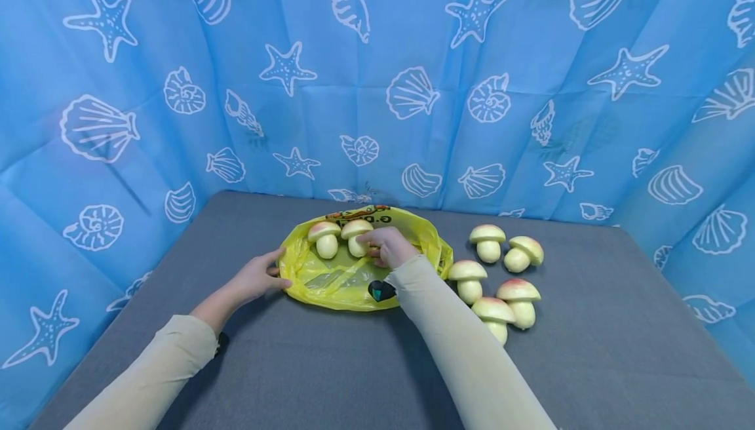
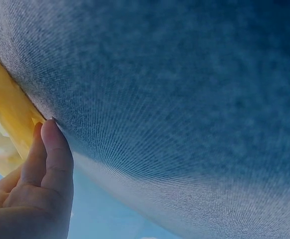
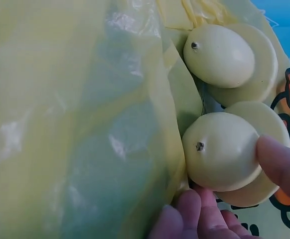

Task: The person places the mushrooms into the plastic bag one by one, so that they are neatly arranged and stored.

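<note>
A yellow plastic bag (image 1: 336,295) lies with its mouth spread wide on the table. Two toy mushrooms (image 1: 324,240), pale with reddish caps, rest side by side against its far inner wall. My right hand (image 1: 389,246) reaches into the bag and grips the right-hand mushroom (image 3: 219,152), thumb on one side and fingers on the other. The second mushroom (image 3: 217,57) lies close beside it in the right wrist view. At the bag's left edge, my left hand (image 1: 259,276) holds the plastic between thumb and fingers; its fingertips (image 2: 55,137) lie along the bag's outside.
Several more toy mushrooms (image 1: 519,300) stand or lean in a loose group just right of the bag, beside my right forearm. The grey table (image 1: 307,377) backs onto a blue curtain (image 1: 377,56) printed with white shells and starfish.
</note>
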{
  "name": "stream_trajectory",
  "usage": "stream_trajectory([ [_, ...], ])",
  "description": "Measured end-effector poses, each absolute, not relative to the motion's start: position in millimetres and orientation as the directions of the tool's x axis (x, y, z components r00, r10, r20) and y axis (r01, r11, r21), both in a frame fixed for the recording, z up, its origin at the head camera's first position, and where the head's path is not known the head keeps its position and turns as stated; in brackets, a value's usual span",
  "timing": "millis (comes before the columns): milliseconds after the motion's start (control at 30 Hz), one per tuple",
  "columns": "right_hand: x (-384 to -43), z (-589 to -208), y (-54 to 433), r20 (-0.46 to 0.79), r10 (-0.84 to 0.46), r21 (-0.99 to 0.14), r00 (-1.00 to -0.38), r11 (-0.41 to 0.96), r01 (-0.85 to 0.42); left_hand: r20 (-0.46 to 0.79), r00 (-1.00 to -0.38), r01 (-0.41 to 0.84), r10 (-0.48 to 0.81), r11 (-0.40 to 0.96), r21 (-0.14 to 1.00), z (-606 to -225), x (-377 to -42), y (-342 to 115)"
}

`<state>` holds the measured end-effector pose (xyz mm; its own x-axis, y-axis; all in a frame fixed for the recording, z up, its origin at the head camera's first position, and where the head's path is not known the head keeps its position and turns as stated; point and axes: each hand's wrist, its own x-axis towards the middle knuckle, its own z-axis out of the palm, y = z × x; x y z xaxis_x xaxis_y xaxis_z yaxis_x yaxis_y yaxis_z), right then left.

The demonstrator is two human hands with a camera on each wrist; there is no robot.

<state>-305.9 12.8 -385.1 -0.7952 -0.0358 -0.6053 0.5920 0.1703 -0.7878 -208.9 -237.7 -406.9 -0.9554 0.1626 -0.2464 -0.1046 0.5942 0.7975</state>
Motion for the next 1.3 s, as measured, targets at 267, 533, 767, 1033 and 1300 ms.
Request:
stream_trajectory([
  [267, -310.7, -390.2, 7.1, -0.608, 0.036, -0.776, -0.793, 0.184, 0.603, -0.251, -0.953, -0.108, 0.168, 0.585, 0.804, -408.1, -209.1, -238.2],
  [533, -311.8, -394.2, 5.1, -0.584, 0.059, -0.788, -0.81, 0.2, 0.583, -0.246, -0.955, -0.103, 0.166, 0.59, 0.8, -408.5, -209.3, -237.8],
  [767, -309.3, -392.2, 7.7, -0.586, 0.032, -0.788, -0.81, 0.212, 0.579, -0.247, -0.954, -0.106, 0.166, 0.585, 0.804, -408.2, -209.0, -237.5],
  [1033, -302.1, -381.9, 13.3, -0.602, -0.012, -0.789, -0.799, 0.167, 0.592, -0.244, -0.956, -0.101, 0.163, 0.598, 0.795, -405.8, -208.6, -236.1],
  [1300, -295.4, -373.5, 22.2, -0.593, -0.03, -0.799, -0.805, 0.143, 0.584, -0.245, -0.956, -0.101, 0.161, 0.603, 0.791, -406.1, -207.2, -236.0],
])
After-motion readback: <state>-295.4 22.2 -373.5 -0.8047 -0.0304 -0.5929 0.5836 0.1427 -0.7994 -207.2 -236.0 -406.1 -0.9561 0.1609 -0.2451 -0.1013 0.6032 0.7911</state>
